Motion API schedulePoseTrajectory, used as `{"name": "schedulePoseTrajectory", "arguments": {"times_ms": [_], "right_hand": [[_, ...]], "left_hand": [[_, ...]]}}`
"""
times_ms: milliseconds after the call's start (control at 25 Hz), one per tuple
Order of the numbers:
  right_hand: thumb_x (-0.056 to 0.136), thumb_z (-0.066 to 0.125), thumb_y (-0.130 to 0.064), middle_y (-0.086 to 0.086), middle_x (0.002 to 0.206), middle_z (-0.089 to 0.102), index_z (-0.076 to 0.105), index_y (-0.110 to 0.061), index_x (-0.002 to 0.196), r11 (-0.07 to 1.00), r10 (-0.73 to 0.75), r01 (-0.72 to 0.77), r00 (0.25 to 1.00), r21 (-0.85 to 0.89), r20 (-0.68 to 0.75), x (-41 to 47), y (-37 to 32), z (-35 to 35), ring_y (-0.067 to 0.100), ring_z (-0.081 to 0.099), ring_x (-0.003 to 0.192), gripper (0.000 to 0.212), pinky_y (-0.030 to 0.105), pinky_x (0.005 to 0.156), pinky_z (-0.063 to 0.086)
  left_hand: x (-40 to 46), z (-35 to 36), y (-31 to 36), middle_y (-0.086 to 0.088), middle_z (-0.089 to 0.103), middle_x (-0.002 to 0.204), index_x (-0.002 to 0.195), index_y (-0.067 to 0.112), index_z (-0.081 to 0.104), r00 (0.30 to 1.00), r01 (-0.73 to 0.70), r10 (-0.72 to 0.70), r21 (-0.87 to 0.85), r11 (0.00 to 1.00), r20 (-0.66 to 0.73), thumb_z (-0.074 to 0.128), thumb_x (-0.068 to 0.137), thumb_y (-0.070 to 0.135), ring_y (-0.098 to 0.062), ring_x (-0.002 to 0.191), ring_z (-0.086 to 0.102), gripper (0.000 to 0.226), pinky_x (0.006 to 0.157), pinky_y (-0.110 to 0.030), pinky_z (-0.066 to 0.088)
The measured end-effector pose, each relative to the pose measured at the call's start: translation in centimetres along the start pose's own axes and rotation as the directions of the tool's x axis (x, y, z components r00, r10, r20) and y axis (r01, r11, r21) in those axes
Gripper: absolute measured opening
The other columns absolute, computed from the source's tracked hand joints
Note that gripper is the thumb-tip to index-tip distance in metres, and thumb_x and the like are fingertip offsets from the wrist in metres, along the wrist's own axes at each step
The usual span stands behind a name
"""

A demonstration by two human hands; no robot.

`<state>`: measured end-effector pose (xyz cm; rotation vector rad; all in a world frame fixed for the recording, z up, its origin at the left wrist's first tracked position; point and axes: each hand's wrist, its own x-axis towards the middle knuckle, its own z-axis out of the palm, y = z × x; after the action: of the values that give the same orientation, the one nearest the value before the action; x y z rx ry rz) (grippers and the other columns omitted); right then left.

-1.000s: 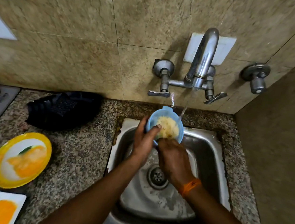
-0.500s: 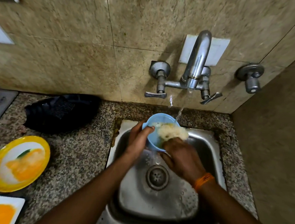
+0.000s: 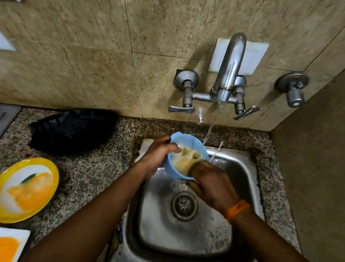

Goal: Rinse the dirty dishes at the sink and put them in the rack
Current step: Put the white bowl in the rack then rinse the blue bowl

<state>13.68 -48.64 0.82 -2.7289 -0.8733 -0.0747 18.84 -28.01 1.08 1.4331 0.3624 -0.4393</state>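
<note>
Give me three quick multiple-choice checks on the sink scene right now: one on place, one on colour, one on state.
1. Where is the yellow-rimmed plate?
A. In the sink
B. On the counter left of the sink
C. Under the tap

2. What colour is the bowl being held?
A. Blue
B. Red
C. Black

3. Is the tap running?
A. Off
B. Running
C. Hidden

Answers: 1 B, it lies on the granite counter. 2 A, the left hand grips its blue rim while the right hand works inside. 3 B, a stream falls from the spout towards the sink.
</note>
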Motion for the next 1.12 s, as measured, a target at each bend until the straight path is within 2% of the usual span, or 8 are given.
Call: {"name": "schedulePoseTrajectory", "arguments": {"times_ms": [80, 160, 320, 440, 560, 840, 960, 1120], "right_hand": [[0.096, 0.057, -0.053, 0.001, 0.101, 0.071, 0.068, -0.021, 0.104, 0.996, 0.037, -0.031, 0.997, 0.083, -0.074, 0.0, -0.9, 0.3, 0.020, 0.064, 0.096, 0.034, 0.033, 0.078, 0.051], [0.094, 0.065, -0.049, -0.002, 0.094, 0.073, 0.068, -0.019, 0.098, 0.889, 0.228, -0.161, 0.967, 0.428, -0.110, -0.1, -2.4, 0.7, 0.015, 0.067, 0.089, 0.030, 0.029, 0.072, 0.051], [0.095, 0.066, -0.043, -0.004, 0.092, 0.078, 0.075, -0.018, 0.099, 0.178, 0.635, -0.365, 0.752, 0.914, 0.177, -1.2, -3.9, 2.0, 0.017, 0.073, 0.087, 0.027, 0.036, 0.071, 0.061], [0.099, 0.060, -0.047, 0.011, 0.110, 0.076, 0.073, -0.022, 0.117, -0.347, 0.651, -0.359, 0.573, 0.866, 0.499, -2.0, -4.0, 3.0, 0.034, 0.073, 0.100, 0.034, 0.057, 0.072, 0.062], [0.098, 0.057, -0.048, 0.017, 0.119, 0.067, 0.066, -0.021, 0.123, -0.771, 0.452, -0.241, 0.444, 0.589, 0.773, -2.3, -4.3, 3.7, 0.040, 0.064, 0.106, 0.038, 0.058, 0.060, 0.061], [0.093, 0.062, -0.052, 0.018, 0.117, 0.066, 0.064, -0.021, 0.120, -0.795, 0.414, -0.276, 0.403, 0.539, 0.816, -3.0, -4.5, 4.7, 0.042, 0.062, 0.107, 0.041, 0.058, 0.076, 0.061], [0.082, 0.061, -0.061, 0.012, 0.114, 0.076, 0.069, -0.022, 0.127, -0.520, 0.554, -0.451, 0.468, 0.725, 0.688, -3.4, -4.0, 5.6, 0.034, 0.070, 0.108, 0.060, 0.052, 0.089, 0.059], [0.100, 0.058, -0.039, 0.009, 0.111, 0.077, 0.071, -0.017, 0.123, -0.274, 0.621, -0.384, 0.629, 0.881, 0.468, -3.3, -3.3, 4.4, 0.028, 0.073, 0.102, 0.035, 0.039, 0.074, 0.060]], "left_hand": [[0.5, -0.2, -0.1, -0.014, 0.077, 0.108, 0.105, 0.023, 0.078, 0.997, 0.070, -0.071, 0.010, 0.997, 0.030, 0.076, 0.058, 0.050, -0.041, 0.112, 0.069, 0.054, 0.109, -0.059, 0.047], [0.4, -0.3, -0.5, -0.016, 0.076, 0.116, 0.111, 0.020, 0.076, 0.991, 0.123, -0.122, -0.009, 0.992, 0.051, 0.074, 0.067, 0.068, -0.038, 0.114, 0.068, 0.066, 0.112, -0.057, 0.044], [-1.0, -0.7, -2.5, -0.011, 0.076, 0.121, 0.124, 0.021, 0.072, 0.982, 0.190, -0.190, 0.004, 0.982, -0.019, 0.069, 0.052, 0.094, -0.032, 0.113, 0.072, 0.103, 0.097, -0.056, 0.058], [-3.1, -0.5, -3.5, -0.008, 0.074, 0.116, 0.120, 0.031, 0.070, 0.975, 0.212, -0.194, 0.209, 0.955, -0.104, 0.049, 0.051, 0.101, -0.030, 0.098, 0.074, 0.101, 0.066, -0.039, 0.064], [-4.5, -0.4, -4.1, -0.001, 0.075, 0.108, 0.097, 0.036, 0.074, 0.987, 0.152, -0.116, 0.404, 0.902, -0.112, 0.041, 0.062, 0.099, -0.028, 0.088, 0.075, 0.079, 0.071, -0.047, 0.066], [-5.2, -0.4, -3.9, -0.004, 0.075, 0.106, 0.108, 0.025, 0.077, 0.988, 0.129, -0.059, 0.565, 0.815, -0.141, 0.038, 0.077, 0.093, -0.028, 0.093, 0.074, 0.084, 0.079, -0.051, 0.064], [-5.4, -0.6, -3.9, -0.005, 0.073, 0.105, 0.108, 0.028, 0.075, 0.981, 0.161, -0.076, 0.536, 0.829, -0.177, 0.045, 0.085, 0.084, -0.028, 0.086, 0.074, 0.068, 0.070, -0.048, 0.066], [-5.8, 0.2, -3.2, -0.007, 0.065, 0.129, 0.123, 0.035, 0.062, 0.979, 0.199, -0.165, 0.377, 0.905, -0.122, 0.045, 0.087, 0.082, -0.033, 0.099, 0.072, 0.061, 0.065, -0.042, 0.066]]}}
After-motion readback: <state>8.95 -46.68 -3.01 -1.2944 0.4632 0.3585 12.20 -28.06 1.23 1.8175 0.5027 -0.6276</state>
